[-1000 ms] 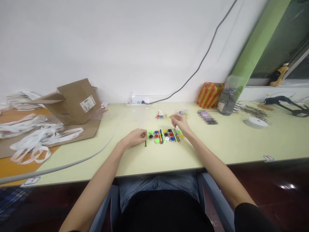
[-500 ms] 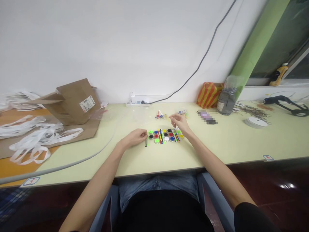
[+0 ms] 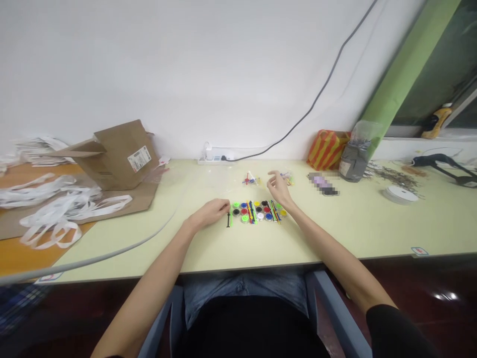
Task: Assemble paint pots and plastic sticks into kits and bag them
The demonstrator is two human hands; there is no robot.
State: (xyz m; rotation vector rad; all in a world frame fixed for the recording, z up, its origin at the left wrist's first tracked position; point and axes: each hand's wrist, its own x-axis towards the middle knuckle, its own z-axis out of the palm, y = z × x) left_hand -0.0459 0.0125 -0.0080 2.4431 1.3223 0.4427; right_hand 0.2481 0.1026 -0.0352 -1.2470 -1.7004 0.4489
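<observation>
In the head view my left hand (image 3: 211,212) rests on the table with its fingers drawn together. Its fingertips are at the upper end of a thin black plastic stick (image 3: 228,220), beside a green stick (image 3: 231,217). Round coloured plastic discs (image 3: 244,218) lie in short rows right of it, with bundles of coloured sticks (image 3: 252,212) between them. My right hand (image 3: 279,190) hovers beyond the right part of these rows, fingers bent, thumb apart, and nothing visible in them. Close behind it are small clear bags of coloured parts (image 3: 252,179), one partly hidden by the hand.
A power strip (image 3: 216,158) lies by the wall. On the left are an open cardboard box (image 3: 119,159) and white straps (image 3: 59,209). A grey hose (image 3: 122,248) crosses the left side. To the right are a phone (image 3: 324,184), a striped bag (image 3: 326,149) and a white spool (image 3: 400,194).
The view has shifted slightly, so the table things appear a little further right. My right hand has moved slightly away from me, towards the small bags. My left hand stays by the black stick.
</observation>
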